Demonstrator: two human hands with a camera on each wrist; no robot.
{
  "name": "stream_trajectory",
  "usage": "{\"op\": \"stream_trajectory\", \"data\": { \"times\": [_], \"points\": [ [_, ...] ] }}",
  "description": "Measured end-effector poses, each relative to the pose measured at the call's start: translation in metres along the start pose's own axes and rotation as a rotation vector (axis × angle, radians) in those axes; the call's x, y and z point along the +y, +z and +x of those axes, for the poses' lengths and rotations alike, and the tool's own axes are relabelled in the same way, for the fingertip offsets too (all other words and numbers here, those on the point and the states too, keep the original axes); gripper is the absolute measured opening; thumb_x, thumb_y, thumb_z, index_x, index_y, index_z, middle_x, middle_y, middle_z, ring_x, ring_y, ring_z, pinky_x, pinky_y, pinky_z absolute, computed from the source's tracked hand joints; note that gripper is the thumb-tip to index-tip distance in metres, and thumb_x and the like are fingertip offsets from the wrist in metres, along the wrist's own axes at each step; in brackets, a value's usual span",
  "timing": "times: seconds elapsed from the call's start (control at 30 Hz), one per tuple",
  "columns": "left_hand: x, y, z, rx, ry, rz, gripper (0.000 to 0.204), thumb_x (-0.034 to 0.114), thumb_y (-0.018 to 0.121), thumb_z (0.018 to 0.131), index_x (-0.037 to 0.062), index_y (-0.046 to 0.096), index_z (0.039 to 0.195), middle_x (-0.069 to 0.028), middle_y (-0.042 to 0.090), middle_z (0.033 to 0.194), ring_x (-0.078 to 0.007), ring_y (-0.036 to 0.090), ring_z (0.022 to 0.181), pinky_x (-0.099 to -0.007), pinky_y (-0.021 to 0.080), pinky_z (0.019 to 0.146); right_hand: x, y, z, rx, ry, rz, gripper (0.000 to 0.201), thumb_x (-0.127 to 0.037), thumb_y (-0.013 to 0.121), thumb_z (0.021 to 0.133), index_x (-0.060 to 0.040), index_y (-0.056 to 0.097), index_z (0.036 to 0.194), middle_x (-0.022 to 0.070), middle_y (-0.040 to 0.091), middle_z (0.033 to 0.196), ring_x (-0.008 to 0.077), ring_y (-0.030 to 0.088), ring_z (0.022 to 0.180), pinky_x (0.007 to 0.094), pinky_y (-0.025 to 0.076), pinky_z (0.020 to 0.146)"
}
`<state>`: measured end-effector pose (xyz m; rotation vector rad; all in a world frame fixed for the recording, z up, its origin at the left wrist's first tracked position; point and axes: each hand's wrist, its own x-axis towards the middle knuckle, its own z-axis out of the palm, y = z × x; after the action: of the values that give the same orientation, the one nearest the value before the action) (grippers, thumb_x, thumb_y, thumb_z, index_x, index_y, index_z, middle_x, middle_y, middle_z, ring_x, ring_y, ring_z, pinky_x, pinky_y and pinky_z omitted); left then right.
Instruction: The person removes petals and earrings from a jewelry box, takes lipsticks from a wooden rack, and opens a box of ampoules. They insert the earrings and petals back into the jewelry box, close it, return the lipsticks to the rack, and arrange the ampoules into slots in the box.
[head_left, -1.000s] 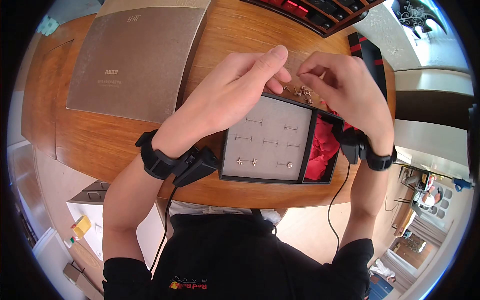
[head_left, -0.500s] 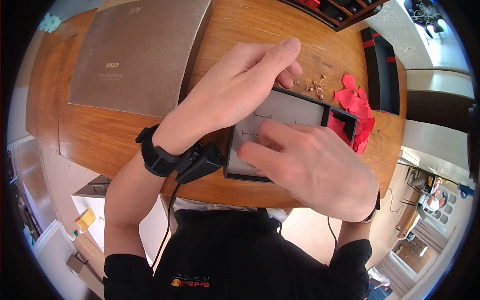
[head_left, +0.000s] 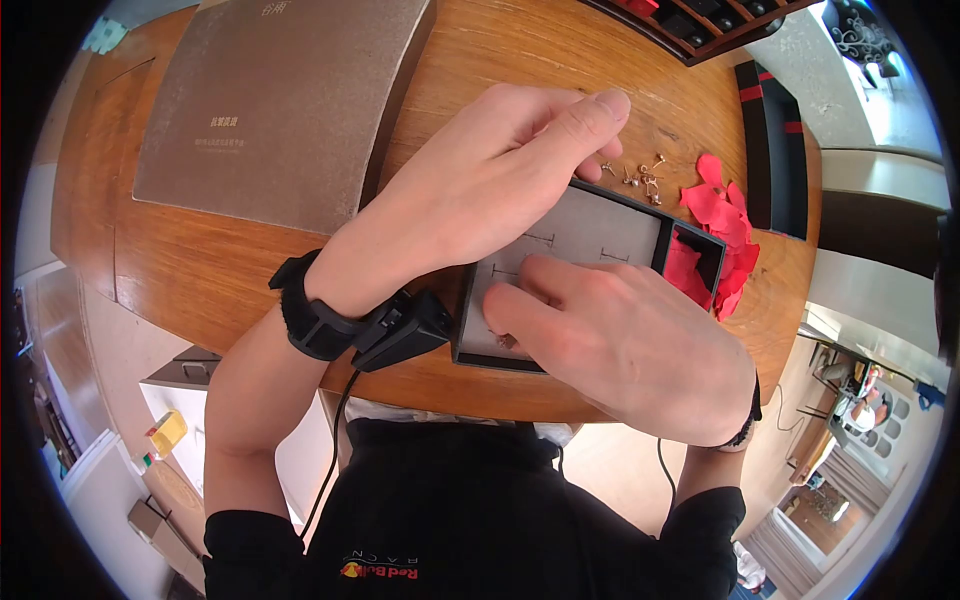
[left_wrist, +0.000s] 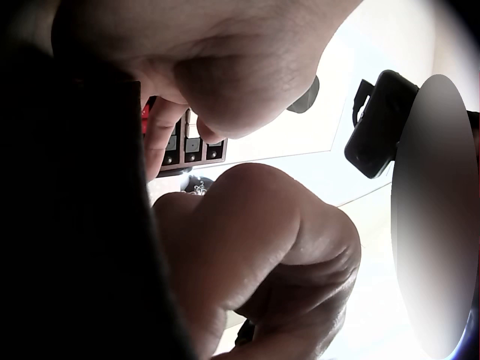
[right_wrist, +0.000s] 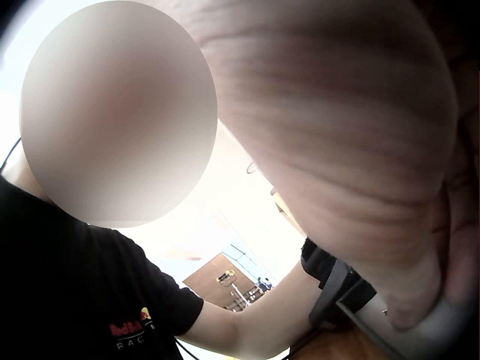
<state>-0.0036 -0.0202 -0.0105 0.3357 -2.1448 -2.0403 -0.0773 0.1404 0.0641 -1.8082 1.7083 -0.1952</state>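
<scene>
A black jewellery box (head_left: 610, 200) with a grey padded, slitted insert (head_left: 585, 222) sits on the table. My right hand (head_left: 620, 340) is over its lower part, fingers curled and fingertips down at the pad. A small earring (head_left: 507, 342) shows at those fingertips, mostly covered by the hand. My left hand (head_left: 515, 170) hovers across the box's upper left corner, thumb straight and fingers loosely bent, with nothing visible in it. Just beyond the box lie several small stud earrings (head_left: 648, 180) in a loose pile.
Red fabric petals (head_left: 725, 220) spill beside the box's right compartment. A narrow black tray with red bands (head_left: 775, 150) lies at the right edge. A large brown case (head_left: 270, 110) stands at the left. At the back is a dark wooden rack (head_left: 700, 25).
My right hand has come from above the earring pile down onto the padded insert. The left hand has shifted slightly right. The box and pile appear a little further right in view.
</scene>
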Motion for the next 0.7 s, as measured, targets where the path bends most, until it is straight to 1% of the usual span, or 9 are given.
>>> {"op": "stream_trajectory", "data": {
  "times": [0.1,0.23,0.43,0.5,0.53,0.6,0.63,0.7],
  "points": [
    [0.0026,0.0001,-0.0010,0.000,-0.014,0.006,0.063,0.055,0.048,0.111,-0.0016,0.077,0.111,-0.0115,0.074,0.098,-0.0186,0.067,0.099,-0.0335,0.050,0.096,-0.0005,-0.0015,0.0008,-0.033,-0.013,0.023,0.021,-0.004,0.066,0.086,-0.0064,0.058,0.105,0.0126,0.058,0.087,0.0374,0.068,0.075,0.0471,0.054,0.062],
    [0.0025,-0.0016,-0.0008,-0.014,-0.010,0.014,0.062,0.053,0.049,0.111,-0.0015,0.077,0.111,-0.0115,0.075,0.098,-0.0186,0.068,0.100,-0.0336,0.051,0.096,-0.0021,-0.0020,0.0015,-0.027,-0.023,0.011,0.023,-0.004,0.067,0.085,-0.0075,0.059,0.106,0.0121,0.058,0.087,0.0370,0.068,0.074,0.0466,0.054,0.062],
    [0.0072,-0.0034,-0.0002,-0.050,-0.028,-0.001,0.059,0.049,0.048,0.113,-0.0029,0.076,0.112,-0.0112,0.075,0.099,-0.0180,0.068,0.100,-0.0326,0.051,0.095,-0.0070,-0.0018,-0.0008,-0.002,-0.015,-0.028,0.022,-0.004,0.067,0.083,-0.0043,0.059,0.103,0.0127,0.058,0.090,0.0356,0.069,0.077,0.0448,0.056,0.064],
    [0.0075,-0.0029,-0.0010,-0.047,-0.046,-0.017,0.057,0.047,0.048,0.113,-0.0027,0.076,0.113,-0.0108,0.075,0.100,-0.0176,0.068,0.099,-0.0322,0.051,0.094,-0.0082,0.0001,-0.0017,-0.031,-0.013,-0.065,0.020,-0.004,0.067,0.083,-0.0015,0.057,0.099,0.0136,0.058,0.092,0.0350,0.069,0.079,0.0441,0.058,0.065],
    [0.0082,-0.0028,-0.0008,-0.049,-0.033,-0.015,0.057,0.047,0.048,0.113,-0.0027,0.076,0.113,-0.0108,0.075,0.100,-0.0176,0.068,0.099,-0.0322,0.051,0.094,-0.0073,-0.0010,-0.0017,-0.026,-0.009,-0.076,0.020,-0.004,0.067,0.083,-0.0015,0.057,0.099,0.0136,0.058,0.092,0.0350,0.069,0.079,0.0441,0.058,0.065],
    [0.0097,-0.0031,-0.0006,-0.052,-0.081,-0.023,0.054,0.045,0.049,0.113,-0.0024,0.076,0.113,-0.0097,0.074,0.099,-0.0159,0.067,0.098,-0.0312,0.051,0.092,-0.0062,-0.0028,-0.0019,-0.061,-0.016,-0.071,0.019,-0.004,0.067,0.083,-0.0002,0.055,0.097,0.0140,0.058,0.092,0.0344,0.070,0.081,0.0442,0.058,0.066],
    [0.0099,-0.0032,-0.0002,-0.055,-0.073,-0.022,0.054,0.045,0.049,0.113,-0.0024,0.076,0.113,-0.0097,0.074,0.099,-0.0159,0.067,0.098,-0.0312,0.051,0.092,-0.0061,-0.0027,-0.0023,-0.058,-0.013,-0.077,0.019,-0.004,0.067,0.083,-0.0002,0.055,0.097,0.0140,0.058,0.092,0.0344,0.070,0.081,0.0442,0.058,0.066],
    [0.0101,-0.0030,-0.0005,-0.051,-0.118,0.027,0.043,0.036,0.055,0.111,-0.0017,0.076,0.113,-0.0078,0.074,0.098,-0.0140,0.066,0.094,-0.0303,0.052,0.088,-0.0075,-0.0017,-0.0037,-0.048,-0.011,-0.088,0.020,-0.005,0.067,0.084,0.0007,0.054,0.097,0.0144,0.058,0.091,0.0346,0.070,0.082,0.0443,0.058,0.067]
  ]
}}
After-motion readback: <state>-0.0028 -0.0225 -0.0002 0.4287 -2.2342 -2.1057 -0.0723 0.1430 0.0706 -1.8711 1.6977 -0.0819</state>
